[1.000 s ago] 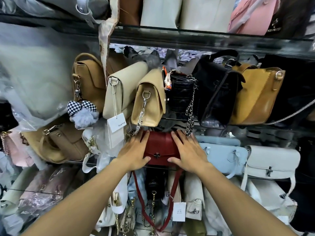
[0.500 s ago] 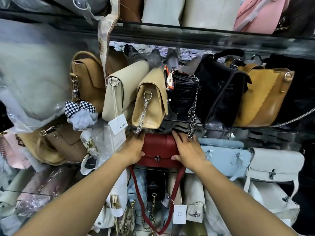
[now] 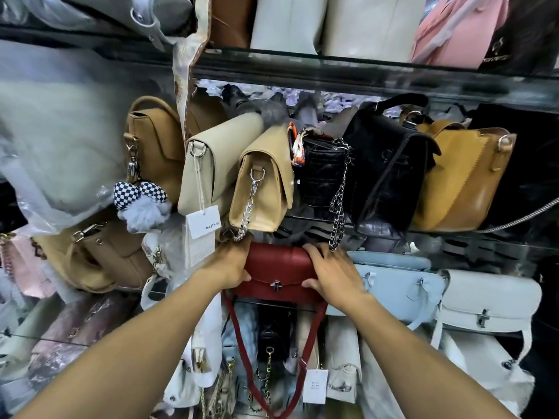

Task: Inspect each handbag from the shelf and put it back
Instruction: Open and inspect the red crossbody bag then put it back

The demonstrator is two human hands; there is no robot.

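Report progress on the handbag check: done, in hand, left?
Done: unclear; no frame marks which bags were checked. In hand: the red bag sits on the shelf edge, left hand and right hand gripping its ends, strap hanging below. Left: probably seating it fully, then likely neighbours such as the blue bag and white bag.
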